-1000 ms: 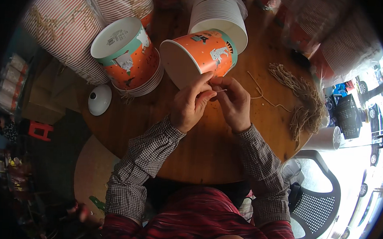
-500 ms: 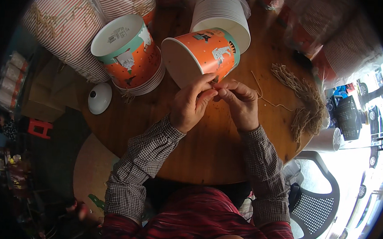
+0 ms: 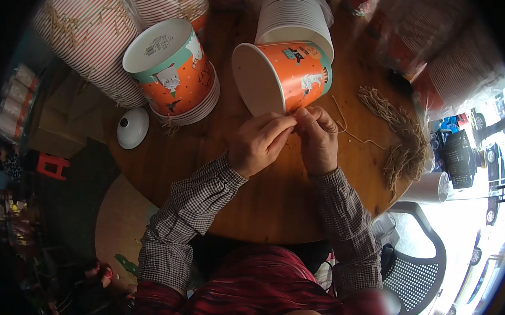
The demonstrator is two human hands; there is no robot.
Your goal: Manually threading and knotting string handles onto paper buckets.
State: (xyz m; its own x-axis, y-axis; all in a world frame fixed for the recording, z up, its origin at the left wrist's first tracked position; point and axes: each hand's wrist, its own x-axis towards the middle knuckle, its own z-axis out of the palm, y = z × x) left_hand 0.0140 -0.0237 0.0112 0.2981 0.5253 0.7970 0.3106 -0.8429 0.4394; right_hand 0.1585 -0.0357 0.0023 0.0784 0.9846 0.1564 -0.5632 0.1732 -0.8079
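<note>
An orange paper bucket (image 3: pixel 301 75) with a green band and printed figures lies on its side, its white open mouth turned to the left. Just in front of its near side, my left hand (image 3: pixel 259 141) and my right hand (image 3: pixel 318 140) meet, both pinched closed at the fingertips. Whatever is between the fingers is too small and covered to make out. A thin loose string (image 3: pixel 349 133) lies on the table right beside my right hand. Farther right rests a bundle of tan twine (image 3: pixel 404 133).
A nested stack of orange buckets (image 3: pixel 177 78) stands upside down at left, near a white lid with a black knob (image 3: pixel 132 130). White nested buckets (image 3: pixel 295 24) lie behind. Tall bucket stacks (image 3: pixel 89 35) fill the far left; plastic-wrapped ones (image 3: pixel 453 70) stand far right. A grey chair (image 3: pixel 416 277) is at the lower right.
The orange bucket has shifted right and turned slightly. My fingertips have drawn closer together, and my left hand's fingers have folded in and down from their more raised position.
</note>
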